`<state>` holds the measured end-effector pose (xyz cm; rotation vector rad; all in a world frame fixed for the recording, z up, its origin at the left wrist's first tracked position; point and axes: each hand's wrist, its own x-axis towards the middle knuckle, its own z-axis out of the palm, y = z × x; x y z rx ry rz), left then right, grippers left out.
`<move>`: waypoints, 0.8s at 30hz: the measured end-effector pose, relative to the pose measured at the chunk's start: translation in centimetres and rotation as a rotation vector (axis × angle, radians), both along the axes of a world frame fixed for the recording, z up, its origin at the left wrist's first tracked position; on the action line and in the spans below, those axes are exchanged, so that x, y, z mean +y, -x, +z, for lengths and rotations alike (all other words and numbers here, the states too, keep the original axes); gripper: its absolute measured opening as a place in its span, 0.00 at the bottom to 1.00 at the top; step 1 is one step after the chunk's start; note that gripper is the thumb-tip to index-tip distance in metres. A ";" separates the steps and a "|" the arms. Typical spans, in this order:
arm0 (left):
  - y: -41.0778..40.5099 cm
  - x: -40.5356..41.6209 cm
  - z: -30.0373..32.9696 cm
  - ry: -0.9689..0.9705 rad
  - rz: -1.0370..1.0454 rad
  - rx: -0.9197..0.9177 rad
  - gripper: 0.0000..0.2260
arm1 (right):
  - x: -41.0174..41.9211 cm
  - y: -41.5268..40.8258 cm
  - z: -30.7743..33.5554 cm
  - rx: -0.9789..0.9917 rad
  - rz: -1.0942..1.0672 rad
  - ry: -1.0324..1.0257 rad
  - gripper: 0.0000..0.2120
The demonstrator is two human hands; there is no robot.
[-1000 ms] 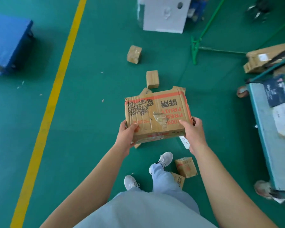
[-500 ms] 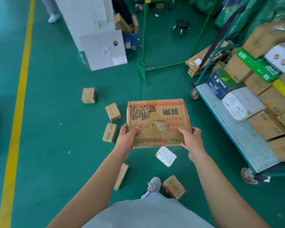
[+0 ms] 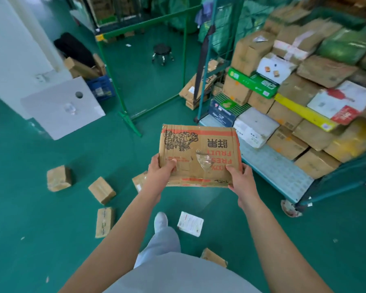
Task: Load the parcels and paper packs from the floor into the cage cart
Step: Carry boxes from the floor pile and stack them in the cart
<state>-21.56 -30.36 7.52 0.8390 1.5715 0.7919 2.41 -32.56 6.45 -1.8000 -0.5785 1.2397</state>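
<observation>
A worn brown fruit carton (image 3: 199, 153) with red print is held level in front of me. My left hand (image 3: 160, 173) grips its near left corner and my right hand (image 3: 240, 179) grips its near right corner. The cage cart (image 3: 273, 168) stands to the right, its deck stacked high with parcels and paper packs. Small brown parcels (image 3: 100, 190) lie on the green floor at the left, one more (image 3: 58, 177) farther left. A white packet (image 3: 190, 223) lies by my foot.
A green metal frame (image 3: 123, 98) stands ahead, with a white panel (image 3: 61, 106) leaning at the left and a blue crate (image 3: 101, 87) of cardboard behind it. A small black stool (image 3: 162, 52) sits farther back. Another brown parcel (image 3: 213, 257) lies near my legs.
The view has swung up and to the right, from the floor to the loaded cage cart. Both hands keep the same hold on the fruit carton, which now sits closer to the cart deck.
</observation>
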 end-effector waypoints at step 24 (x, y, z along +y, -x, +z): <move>-12.2 38.1 -1.6 -0.041 -0.514 -0.057 0.27 | 25.6 -6.9 1.2 -0.042 -0.540 0.063 0.21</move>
